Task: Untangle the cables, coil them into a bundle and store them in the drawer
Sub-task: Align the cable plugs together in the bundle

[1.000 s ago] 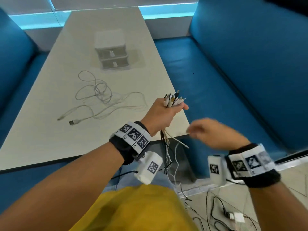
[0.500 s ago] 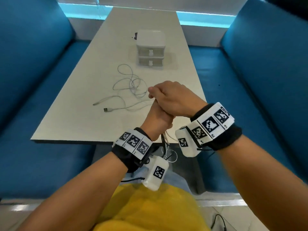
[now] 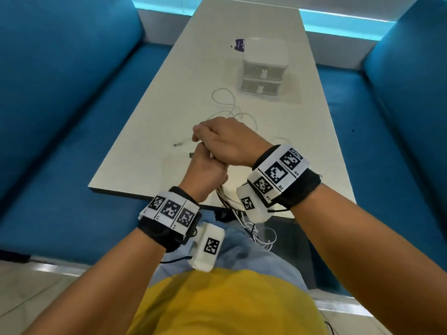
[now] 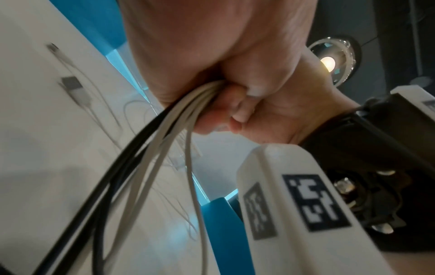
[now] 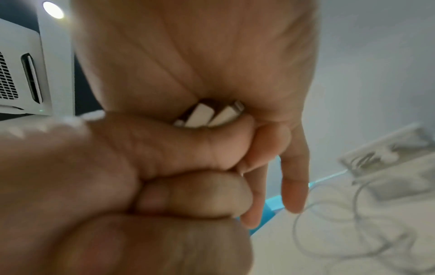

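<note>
My left hand (image 3: pixel 205 165) makes an upright fist round a bundle of white and black cables (image 4: pixel 164 139) above the table's near edge. The loose lengths (image 3: pixel 232 201) hang from the fist toward my lap. My right hand (image 3: pixel 225 141) lies over the top of that fist, fingers curled down over it. In the right wrist view the white plug ends (image 5: pixel 212 115) show between my right palm and my left forefinger. Another white cable (image 3: pixel 225 102) lies tangled on the table beyond my hands. The small white two-drawer box (image 3: pixel 263 68) stands farther back, both drawers shut.
The long pale table (image 3: pixel 314 141) runs away from me between blue benches (image 3: pixel 72 141) on both sides. Two loose USB plugs (image 3: pixel 180 143) lie left of my hands. A purple item (image 3: pixel 239 44) sits behind the drawer box. More cable lies on my lap (image 3: pixel 263 235).
A second ago my right hand hung apart on the right and the plug ends stood bare above my left fist. It has come across and closed over them. The view has turned toward the table.
</note>
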`<move>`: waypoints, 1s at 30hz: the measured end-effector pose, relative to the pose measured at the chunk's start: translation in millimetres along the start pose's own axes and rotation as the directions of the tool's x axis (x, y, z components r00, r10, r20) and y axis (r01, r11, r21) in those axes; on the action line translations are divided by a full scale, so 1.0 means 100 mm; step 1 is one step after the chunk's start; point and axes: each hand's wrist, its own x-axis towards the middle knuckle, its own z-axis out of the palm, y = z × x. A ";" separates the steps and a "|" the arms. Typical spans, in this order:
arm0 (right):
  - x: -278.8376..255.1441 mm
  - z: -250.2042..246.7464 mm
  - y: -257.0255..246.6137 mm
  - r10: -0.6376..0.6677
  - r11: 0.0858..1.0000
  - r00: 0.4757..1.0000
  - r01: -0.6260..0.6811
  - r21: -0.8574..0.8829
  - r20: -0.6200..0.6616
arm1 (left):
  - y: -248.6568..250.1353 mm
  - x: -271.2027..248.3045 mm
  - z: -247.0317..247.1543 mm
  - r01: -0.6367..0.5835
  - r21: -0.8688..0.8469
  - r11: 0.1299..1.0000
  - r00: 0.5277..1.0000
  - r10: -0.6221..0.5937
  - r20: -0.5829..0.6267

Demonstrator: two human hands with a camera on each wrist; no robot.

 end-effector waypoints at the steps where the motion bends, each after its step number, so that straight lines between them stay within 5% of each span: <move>1: 0.04 0.05 -0.04 -0.023 0.999 0.999 0.024 -0.021 0.031 | -0.02 0.02 -0.05 0.021 -0.014 1.000 0.999 -0.021 -0.032; 4: 0.14 0.16 -0.12 -0.058 0.998 0.984 0.060 -0.008 0.166 | -0.11 0.05 -0.23 0.042 0.013 0.999 0.998 -0.041 -0.045; 6: 0.22 0.21 -0.11 -0.032 0.982 0.968 -0.015 0.189 0.248 | -0.20 0.05 -0.35 0.061 0.027 0.998 0.998 -0.061 -0.015; 9: 0.42 0.25 0.02 0.052 0.933 0.989 -0.097 0.346 0.139 | -0.35 0.08 -0.51 0.133 -0.110 0.985 0.991 -0.134 0.000; 12: 0.58 0.37 0.28 0.125 0.992 0.985 -0.125 -0.013 0.118 | -0.43 0.09 -0.62 0.177 -0.259 0.950 0.981 -0.190 -0.028; 14: 0.62 0.50 0.45 0.186 0.926 0.970 -0.120 -0.358 0.154 | -0.46 0.09 -0.69 0.192 -0.355 0.915 0.975 -0.218 -0.034; 19: 0.64 0.57 0.60 0.071 0.835 0.994 -0.015 -0.550 0.081 | -0.52 0.11 -0.72 0.226 -0.517 0.826 0.960 -0.280 -0.027; 21: 0.61 0.51 0.63 0.043 0.873 0.998 -0.013 -0.488 0.050 | -0.55 0.13 -0.70 0.234 -0.544 0.806 0.956 -0.291 -0.020; 24: 0.45 0.38 0.62 0.009 0.996 0.999 -0.013 -0.088 -0.041 | -0.57 0.15 -0.67 0.220 -0.560 0.799 0.963 -0.269 -0.007; 27: 0.27 0.30 0.53 -0.020 0.966 0.999 0.029 0.257 -0.038 | -0.56 0.16 -0.57 0.190 -0.568 0.801 0.973 -0.233 -0.002; 30: 0.19 0.32 0.47 -0.065 0.933 0.998 0.063 0.354 -0.005 | -0.53 0.15 -0.43 0.114 -0.603 0.790 0.990 -0.143 0.000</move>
